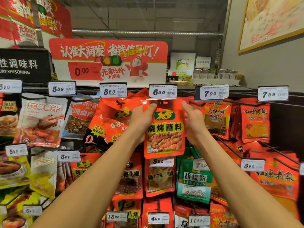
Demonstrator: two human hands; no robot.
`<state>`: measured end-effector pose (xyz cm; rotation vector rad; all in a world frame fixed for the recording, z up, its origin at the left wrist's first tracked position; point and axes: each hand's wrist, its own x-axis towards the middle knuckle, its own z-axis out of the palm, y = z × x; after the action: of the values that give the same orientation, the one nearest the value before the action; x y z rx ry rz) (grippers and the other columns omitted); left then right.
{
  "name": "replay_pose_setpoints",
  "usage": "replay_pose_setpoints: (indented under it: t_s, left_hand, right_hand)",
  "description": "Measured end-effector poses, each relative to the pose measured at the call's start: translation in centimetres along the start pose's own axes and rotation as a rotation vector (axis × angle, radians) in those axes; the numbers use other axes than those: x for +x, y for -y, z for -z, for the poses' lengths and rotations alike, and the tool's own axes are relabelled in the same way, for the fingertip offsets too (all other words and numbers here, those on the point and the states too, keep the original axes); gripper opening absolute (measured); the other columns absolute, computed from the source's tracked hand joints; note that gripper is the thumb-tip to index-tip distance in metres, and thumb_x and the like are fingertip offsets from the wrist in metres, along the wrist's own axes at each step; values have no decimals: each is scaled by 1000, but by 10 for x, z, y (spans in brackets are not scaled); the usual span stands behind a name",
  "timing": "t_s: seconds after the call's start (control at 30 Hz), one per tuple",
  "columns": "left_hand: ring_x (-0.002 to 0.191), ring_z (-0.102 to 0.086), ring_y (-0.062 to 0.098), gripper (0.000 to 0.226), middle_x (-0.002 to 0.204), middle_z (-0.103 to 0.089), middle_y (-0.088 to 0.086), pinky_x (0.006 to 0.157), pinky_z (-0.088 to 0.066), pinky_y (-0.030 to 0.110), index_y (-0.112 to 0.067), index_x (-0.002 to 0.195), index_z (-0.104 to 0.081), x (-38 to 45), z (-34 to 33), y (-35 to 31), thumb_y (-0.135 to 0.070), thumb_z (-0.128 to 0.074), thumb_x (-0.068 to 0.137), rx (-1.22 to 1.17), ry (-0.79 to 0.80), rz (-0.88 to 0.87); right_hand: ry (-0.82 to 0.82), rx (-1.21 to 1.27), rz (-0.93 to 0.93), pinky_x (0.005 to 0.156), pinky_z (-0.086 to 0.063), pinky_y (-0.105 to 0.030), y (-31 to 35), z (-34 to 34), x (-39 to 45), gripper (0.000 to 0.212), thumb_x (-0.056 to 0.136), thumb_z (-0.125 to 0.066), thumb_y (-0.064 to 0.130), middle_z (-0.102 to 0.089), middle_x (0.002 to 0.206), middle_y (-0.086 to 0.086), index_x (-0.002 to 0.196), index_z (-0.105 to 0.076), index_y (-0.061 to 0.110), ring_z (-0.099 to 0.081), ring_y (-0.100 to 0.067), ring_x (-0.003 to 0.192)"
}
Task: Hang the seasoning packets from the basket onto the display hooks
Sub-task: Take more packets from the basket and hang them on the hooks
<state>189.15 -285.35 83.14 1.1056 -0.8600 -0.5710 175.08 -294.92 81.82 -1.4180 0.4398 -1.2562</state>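
A glossy red plastic seasoning packet (165, 129) with a yellow band of black characters and a picture of grilled skewers is held upright at the top row of the display rack, its punched top edge just under the white 6.80 price tag (163, 91). The left hand (142, 116) grips the packet's upper left edge, thumb across the front near the hole and fingers hidden behind; the right hand (193, 117) rests at the upper right edge with its fingers relaxed and fairly straight, thumb tip near the corner. Beside it hang other red packets (216, 120) under a 7.00 tag (212, 92), and above stands a red-and-white promotional sign (108, 61).
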Motion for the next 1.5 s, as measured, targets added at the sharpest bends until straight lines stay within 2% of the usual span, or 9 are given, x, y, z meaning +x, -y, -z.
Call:
replay_pose_setpoints:
  t_s: [0.13,0.3,0.43,0.6,0.73,0.9,1.1,1.37,1.5]
  left_hand:
    - [59,-66,22,23,64,-68,4,59,-54,37,-19,71,-61,8,-6,-3,-24,-64,93,16,-41,17]
    - [72,-69,31,20,80,-72,15,69,-60,53,-18,73,-64,10,-3,-1,-28,-71,88,2,-51,86]
    - [70,-76,28,25,84,-78,12,62,-64,44,-14,91,-68,12,-2,1,-38,-74,90,-1,-56,121]
    - [96,-62,18,37,99,-66,-4,72,-52,21,-13,115,-66,14,9,8,-43,-69,93,172,-107,-3]
    - [113,-64,26,46,123,-67,8,99,-53,42,-10,134,-60,13,27,11,-30,-69,93,270,-109,23]
    - [86,-69,15,21,104,-72,3,63,-56,27,-16,113,-69,9,40,17,-22,-67,93,276,-57,14]
    - [93,-70,28,13,104,-74,15,90,-57,51,-23,87,-70,0,36,18,-15,-63,94,283,-30,31]
    - [75,-73,17,9,84,-77,1,54,-51,24,-17,97,-67,-11,28,19,-17,-58,98,174,42,109]
    - [65,-72,15,11,76,-77,0,62,-58,28,-15,97,-70,-20,27,22,-17,-59,98,167,64,140]
  right_hand:
    - [-55,-216,64,59,-55,-26,4,0,1,21,99,-62,30,-78,78,0,86,-72,16,-73,-12,68]
    - [-8,-271,12,63,-55,-30,-2,5,0,28,98,-63,35,-77,77,-2,77,-72,17,-71,-13,65]
    - [78,-275,-13,55,-53,-20,-14,5,-4,5,88,-75,28,-78,81,5,84,-76,25,-74,-9,70]
    - [-45,-272,-89,72,-58,-37,-29,-7,19,12,79,-77,18,-79,84,-1,91,-75,17,-75,-21,78]
    - [-161,-205,-192,78,-62,-44,-35,-18,50,15,78,-78,10,-79,88,-6,92,-74,14,-76,-27,82]
    - [-287,-258,-246,72,-61,-41,-51,-19,74,14,78,-77,14,-74,91,-11,90,-69,10,-72,-31,87]
    - [-339,-440,-219,81,-59,-45,-52,-27,100,26,83,-76,29,-74,100,-15,101,-72,10,-70,-31,92]
    - [-288,-593,-204,75,-58,-40,-47,-2,74,47,88,-70,48,-72,110,-11,118,-61,13,-71,-33,93]
    - [-323,-691,-55,76,-46,-30,-36,24,33,18,92,-63,37,-75,100,-3,101,-68,23,-69,-26,95]
